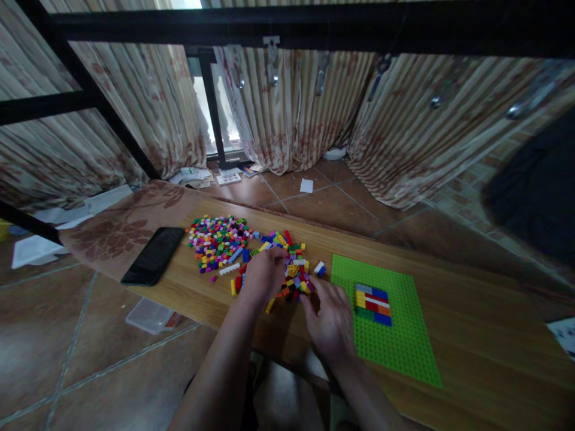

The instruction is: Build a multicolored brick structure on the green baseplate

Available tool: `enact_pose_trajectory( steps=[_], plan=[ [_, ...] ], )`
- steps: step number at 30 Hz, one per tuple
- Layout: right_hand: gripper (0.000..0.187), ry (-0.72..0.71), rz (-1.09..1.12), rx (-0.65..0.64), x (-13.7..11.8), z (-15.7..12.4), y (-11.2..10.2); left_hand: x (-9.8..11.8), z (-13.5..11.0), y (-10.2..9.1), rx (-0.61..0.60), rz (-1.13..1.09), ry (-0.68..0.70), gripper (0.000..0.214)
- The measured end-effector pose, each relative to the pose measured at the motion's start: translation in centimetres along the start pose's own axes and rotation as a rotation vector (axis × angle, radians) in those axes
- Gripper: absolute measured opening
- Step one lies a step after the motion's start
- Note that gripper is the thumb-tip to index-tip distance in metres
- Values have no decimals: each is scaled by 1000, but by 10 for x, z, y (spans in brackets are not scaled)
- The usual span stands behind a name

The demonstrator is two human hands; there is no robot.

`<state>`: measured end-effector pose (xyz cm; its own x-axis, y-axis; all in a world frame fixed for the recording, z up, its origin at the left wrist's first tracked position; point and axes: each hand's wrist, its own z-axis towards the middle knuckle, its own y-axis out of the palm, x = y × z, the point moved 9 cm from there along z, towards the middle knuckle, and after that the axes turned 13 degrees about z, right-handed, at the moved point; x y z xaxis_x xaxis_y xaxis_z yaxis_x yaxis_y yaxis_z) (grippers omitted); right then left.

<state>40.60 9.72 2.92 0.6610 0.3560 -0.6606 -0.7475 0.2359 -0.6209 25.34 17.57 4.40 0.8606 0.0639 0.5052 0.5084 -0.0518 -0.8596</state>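
My left hand [264,274] reaches over a loose pile of toy building bricks [293,271], its fingers curled down among them. Whatever the fingertips pinch is hidden. At the right edge of the same pile is my right hand [331,316], its thumb and forefinger apart close to the bricks, with no brick visible in its grip. Farther right lies a green studded baseplate [399,353]. Low on it sits a block of joined bricks [374,304] in blue, yellow, red, white, orange, green and grey. A white and blue brick [320,268] rests between pile and baseplate.
A heap of smaller mixed bricks [218,239] spreads left of the pile on the wooden bench [485,335]. A black phone [153,256] lies near the bench's left end. Below on the tiled floor is a clear plastic container [149,315]. A dark metal bar [287,24] crosses above.
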Motion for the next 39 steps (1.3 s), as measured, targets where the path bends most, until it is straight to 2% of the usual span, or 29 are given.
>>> enact_pose_trajectory(
  steps=[9,13,15,18,20,22,27,31,34,37,39],
  plan=[
    [32,110,213,54,11,6,6,-9,4,-5,47,18,-7,32],
    [33,175,372,143,15,8,-5,2,2,-3,51,-136,74,25],
    [35,181,424,195,14,8,-13,15,-2,4,-33,-271,162,24],
    [27,174,459,228,13,9,-22,38,-13,20,-253,-463,271,29],
    [19,170,489,214,11,9,-24,49,-21,29,-376,-546,303,27],
    [15,182,532,201,12,10,-24,54,-25,33,-421,-583,300,25],
    [13,261,681,216,18,8,-23,51,-25,40,-427,-635,215,25],
    [12,323,831,309,25,5,-25,51,-24,46,-429,-682,142,26],
    [16,365,904,406,35,3,-32,45,-21,47,-390,-719,28,24],
    [18,377,828,445,41,2,-41,35,-14,40,-295,-724,-22,22],
    [17,366,704,374,41,3,-41,26,-9,32,-227,-681,-10,24]
  ],
)
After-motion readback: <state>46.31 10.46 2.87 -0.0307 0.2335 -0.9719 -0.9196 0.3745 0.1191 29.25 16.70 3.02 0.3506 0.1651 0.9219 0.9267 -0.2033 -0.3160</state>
